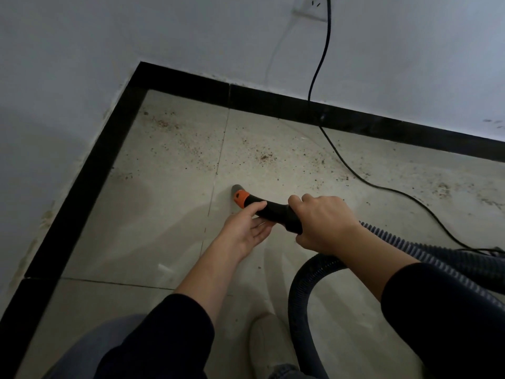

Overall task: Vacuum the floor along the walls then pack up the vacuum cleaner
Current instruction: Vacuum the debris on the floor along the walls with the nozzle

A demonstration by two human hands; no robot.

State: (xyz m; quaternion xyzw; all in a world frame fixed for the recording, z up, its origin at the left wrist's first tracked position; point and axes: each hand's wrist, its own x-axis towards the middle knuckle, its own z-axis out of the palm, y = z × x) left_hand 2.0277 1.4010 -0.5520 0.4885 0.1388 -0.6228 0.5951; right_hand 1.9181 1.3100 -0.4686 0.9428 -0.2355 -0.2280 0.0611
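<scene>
A black vacuum handle with an orange collar and a grey tip points toward the room corner, just above the tiled floor. My right hand grips the rear of the handle, where the ribbed dark hose begins. Beneath the front of the handle lies my left hand, fingers straight, thumb resting on top of it. Brown crumbs and dust are scattered on the tiles between the tip and the black skirting.
A black power cable hangs from a wall socket and trails right across the floor. The hose loops near my white shoe. Black skirting also runs along the left wall.
</scene>
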